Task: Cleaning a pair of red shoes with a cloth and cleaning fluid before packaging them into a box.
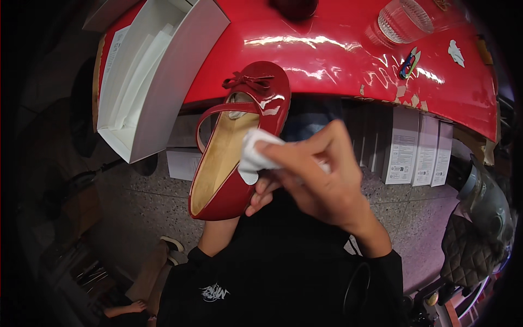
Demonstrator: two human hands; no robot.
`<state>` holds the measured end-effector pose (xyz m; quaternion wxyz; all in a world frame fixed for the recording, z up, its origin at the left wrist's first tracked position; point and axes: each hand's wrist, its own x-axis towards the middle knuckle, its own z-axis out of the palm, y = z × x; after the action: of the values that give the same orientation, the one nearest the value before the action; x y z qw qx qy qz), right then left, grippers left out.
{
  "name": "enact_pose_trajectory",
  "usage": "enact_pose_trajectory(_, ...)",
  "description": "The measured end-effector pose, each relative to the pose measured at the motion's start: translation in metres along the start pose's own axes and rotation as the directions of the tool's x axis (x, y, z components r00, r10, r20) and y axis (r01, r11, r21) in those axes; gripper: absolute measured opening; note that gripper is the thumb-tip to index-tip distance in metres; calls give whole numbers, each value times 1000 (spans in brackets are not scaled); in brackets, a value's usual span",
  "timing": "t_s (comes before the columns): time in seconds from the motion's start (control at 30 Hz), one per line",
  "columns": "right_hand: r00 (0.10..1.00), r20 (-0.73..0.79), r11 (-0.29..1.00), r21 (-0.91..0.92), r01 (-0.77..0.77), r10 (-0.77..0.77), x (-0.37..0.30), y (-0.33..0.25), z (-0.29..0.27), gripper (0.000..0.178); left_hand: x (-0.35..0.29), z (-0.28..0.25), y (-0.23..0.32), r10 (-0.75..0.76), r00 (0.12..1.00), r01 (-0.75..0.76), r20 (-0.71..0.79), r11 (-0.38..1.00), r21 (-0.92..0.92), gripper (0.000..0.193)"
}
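Observation:
A glossy red strap shoe (231, 147) with a bow near its toe and a tan insole is held before me, toe pointing away and heel toward me. My left hand (260, 199) grips it from beneath, and its fingertips show at the shoe's right side. The rest of that hand is hidden under the shoe. Pinched in my right hand (327, 180) is a bunched white cloth (253, 155), which lies against the shoe's right upper edge. Motion blurs the right hand a little.
On the red table (310, 60) stand an open white box (180, 71) at left and a clear ribbed glass (400, 22). Small thread snippers (410, 63) and a white scrap (456, 53) lie at right. White boxes (403, 147) stand beneath. Another person's hand (128, 309) shows at lower left.

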<state>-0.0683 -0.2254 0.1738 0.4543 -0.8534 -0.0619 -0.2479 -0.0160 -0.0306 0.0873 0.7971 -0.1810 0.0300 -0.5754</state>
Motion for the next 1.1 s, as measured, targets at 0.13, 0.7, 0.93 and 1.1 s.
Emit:
enact_pose_trajectory(0.13,993,-109,961,-275,21,-53,13,38,1,37,15,7,1,5,996,5,-92,994,110,77)
enact_pose_trajectory(0.7,994,-104,907,-422,-10,-37,31,58,0,44,4,-29,15,-250,966,258,70,896,-361,107)
enact_pose_trajectory(0.93,991,-67,993,-34,-116,114,8,49,-14,24,26,30,-4,421,806,-57,-417,755,653,72)
enact_pose_trajectory(1.1,990,127,997,32,-70,66,-19,28,-30,40,53,51,8,623,766,281,-155,-108,953,65)
